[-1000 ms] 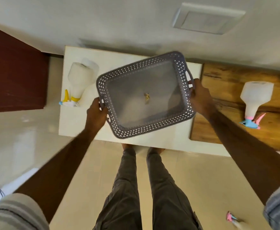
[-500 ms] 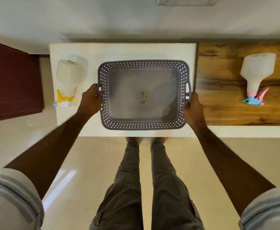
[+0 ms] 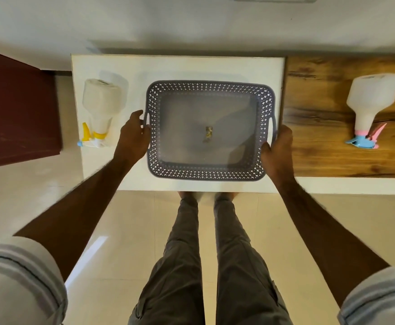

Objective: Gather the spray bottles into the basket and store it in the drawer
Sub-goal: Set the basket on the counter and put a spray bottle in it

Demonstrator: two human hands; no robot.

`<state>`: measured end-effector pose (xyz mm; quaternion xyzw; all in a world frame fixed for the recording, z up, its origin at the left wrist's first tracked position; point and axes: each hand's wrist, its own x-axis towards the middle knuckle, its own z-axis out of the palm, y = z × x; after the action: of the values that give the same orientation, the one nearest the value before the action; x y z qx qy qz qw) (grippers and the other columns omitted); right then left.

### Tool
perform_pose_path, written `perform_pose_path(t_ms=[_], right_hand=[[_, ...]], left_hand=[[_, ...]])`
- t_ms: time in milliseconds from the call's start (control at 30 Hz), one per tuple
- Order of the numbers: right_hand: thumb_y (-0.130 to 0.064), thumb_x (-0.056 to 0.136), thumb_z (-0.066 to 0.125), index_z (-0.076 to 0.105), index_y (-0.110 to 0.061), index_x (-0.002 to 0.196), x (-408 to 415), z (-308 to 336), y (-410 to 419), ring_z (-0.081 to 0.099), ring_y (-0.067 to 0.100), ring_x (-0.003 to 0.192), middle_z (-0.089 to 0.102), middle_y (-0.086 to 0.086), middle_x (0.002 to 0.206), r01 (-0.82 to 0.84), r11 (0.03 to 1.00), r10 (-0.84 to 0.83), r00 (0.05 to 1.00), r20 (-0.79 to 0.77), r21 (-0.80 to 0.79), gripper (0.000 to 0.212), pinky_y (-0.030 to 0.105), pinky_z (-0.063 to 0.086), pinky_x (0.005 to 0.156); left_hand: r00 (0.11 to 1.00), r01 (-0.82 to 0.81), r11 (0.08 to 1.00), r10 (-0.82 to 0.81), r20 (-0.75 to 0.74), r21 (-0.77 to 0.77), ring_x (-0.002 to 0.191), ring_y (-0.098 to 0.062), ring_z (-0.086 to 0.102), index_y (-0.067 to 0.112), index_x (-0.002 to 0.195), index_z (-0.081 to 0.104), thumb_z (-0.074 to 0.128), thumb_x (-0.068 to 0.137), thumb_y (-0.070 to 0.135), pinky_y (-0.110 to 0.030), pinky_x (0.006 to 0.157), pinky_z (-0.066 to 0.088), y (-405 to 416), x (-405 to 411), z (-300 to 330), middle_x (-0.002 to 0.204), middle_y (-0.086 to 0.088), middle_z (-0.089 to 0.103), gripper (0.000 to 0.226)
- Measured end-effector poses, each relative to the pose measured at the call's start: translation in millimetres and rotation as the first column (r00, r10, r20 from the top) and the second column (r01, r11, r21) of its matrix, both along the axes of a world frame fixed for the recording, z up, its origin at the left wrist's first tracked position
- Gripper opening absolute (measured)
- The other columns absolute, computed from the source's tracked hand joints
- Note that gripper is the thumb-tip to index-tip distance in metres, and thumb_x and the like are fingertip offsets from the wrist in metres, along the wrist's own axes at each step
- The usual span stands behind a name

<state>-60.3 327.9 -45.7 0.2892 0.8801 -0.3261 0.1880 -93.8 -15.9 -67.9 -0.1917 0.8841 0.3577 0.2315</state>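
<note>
A white cabinet top (image 3: 177, 66) sits flush beside a wood-grain counter (image 3: 320, 148), seen from above by a standing person. On the white top sits a grey perforated plastic basket (image 3: 209, 173), with only a small scrap (image 3: 208, 134) on its floor. The left hand (image 3: 133, 137) is curled against the basket's left side handle, and the right hand (image 3: 277, 148) grips the right handle and rim. A white spray bottle with a yellow trigger (image 3: 100, 106) lies on the white top just left of the basket. A second white spray bottle with a pink and blue trigger (image 3: 369, 102) lies on the wood-grain counter, well apart to the right.
</note>
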Motion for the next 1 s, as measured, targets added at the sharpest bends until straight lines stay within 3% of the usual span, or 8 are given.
perform_pose_path(t_ms=[67,133,267,433,567,700,800,1000], right_hand=[[-0.016,0.087,0.066,0.034,-0.006,0.142,-2,9,-12,0.046,0.035,0.129,0.041,0.016,0.144,-0.116,0.963,0.136,0.989,-0.066,0.242,0.065,0.05,0.048,0.1],[-0.021,0.083,0.067,0.035,-0.011,0.141,-8,18,-28,0.042,0.034,0.131,0.04,0.014,0.145,-0.243,0.905,0.293,0.951,-0.095,0.35,0.067,0.051,0.042,0.103],[-0.015,0.087,0.064,0.04,-0.014,0.139,-36,23,-99,0.041,0.027,0.129,0.042,0.01,0.142,-0.599,0.791,0.612,0.777,-0.149,0.125,0.058,0.045,0.042,0.106],[-0.004,0.082,0.06,0.041,-0.012,0.144,-78,15,-220,0.039,0.03,0.133,0.041,0.01,0.149,-0.863,0.492,0.856,0.457,-0.244,0.11,0.066,0.043,0.038,0.108],[-0.007,0.082,0.057,0.034,-0.016,0.15,-101,-3,-298,0.026,0.033,0.147,0.027,0.009,0.16,-0.932,0.152,0.976,0.09,-0.196,0.33,0.073,0.045,0.026,0.118],[-0.001,0.081,0.062,0.031,-0.019,0.151,-113,-23,-341,0.011,0.038,0.152,0.015,0.012,0.165,-0.841,-0.128,0.983,-0.179,-0.047,0.526,0.078,0.06,0.009,0.121],[-0.004,0.084,0.065,0.039,-0.019,0.145,-119,-32,-355,0.007,0.039,0.153,0.013,0.013,0.165,-0.802,-0.236,0.969,-0.234,0.076,0.548,0.068,0.068,0.008,0.118],[-0.008,0.078,0.069,0.049,-0.02,0.13,-128,-31,-367,0.022,0.039,0.147,0.031,0.013,0.154,-0.801,-0.255,0.966,-0.232,0.113,0.541,0.057,0.061,0.028,0.108]], left_hand=[[0.982,0.099,0.991,-0.111,-0.15,-0.084,0.111,-0.031,0.058,0.006,0.14,0.045,0.05,0.096,0.009,-0.046,0.098,0.048,-8,11,8,0.127,-0.017,0.056,0.045],[0.946,0.151,0.966,-0.202,-0.251,-0.211,0.109,-0.032,0.054,0.007,0.135,0.048,0.052,0.091,0.008,-0.046,0.096,0.047,-19,18,16,0.123,-0.015,0.054,0.044],[0.956,0.009,0.943,-0.106,-0.275,-0.332,0.111,-0.034,0.052,0.01,0.128,0.052,0.057,0.086,0.013,-0.043,0.097,0.041,-57,25,29,0.124,-0.011,0.054,0.043],[0.968,-0.251,0.877,0.217,-0.128,-0.409,0.125,-0.036,0.043,0.013,0.135,0.046,0.07,0.078,0.018,-0.048,0.096,0.04,-90,46,19,0.136,-0.01,0.045,0.061],[0.902,-0.423,0.861,0.431,-0.037,-0.282,0.134,-0.036,0.039,0.007,0.143,0.037,0.077,0.079,0.018,-0.043,0.106,0.034,-114,62,-3,0.144,-0.014,0.04,0.077],[0.829,-0.56,0.829,0.56,-0.007,-0.007,0.137,-0.032,0.037,0.001,0.148,0.029,0.077,0.079,0.007,-0.032,0.112,0.03,-128,69,-21,0.147,-0.018,0.036,0.084],[0.793,-0.605,0.79,0.61,-0.014,0.099,0.133,-0.033,0.044,0.0,0.148,0.03,0.074,0.081,0.002,-0.043,0.114,0.037,-131,72,-28,0.146,-0.018,0.037,0.08],[0.691,-0.694,0.659,0.723,0.01,0.289,0.131,-0.031,0.052,0.007,0.148,0.026,0.067,0.088,-0.003,-0.046,0.111,0.045,-138,73,-27,0.148,-0.017,0.041,0.073]])
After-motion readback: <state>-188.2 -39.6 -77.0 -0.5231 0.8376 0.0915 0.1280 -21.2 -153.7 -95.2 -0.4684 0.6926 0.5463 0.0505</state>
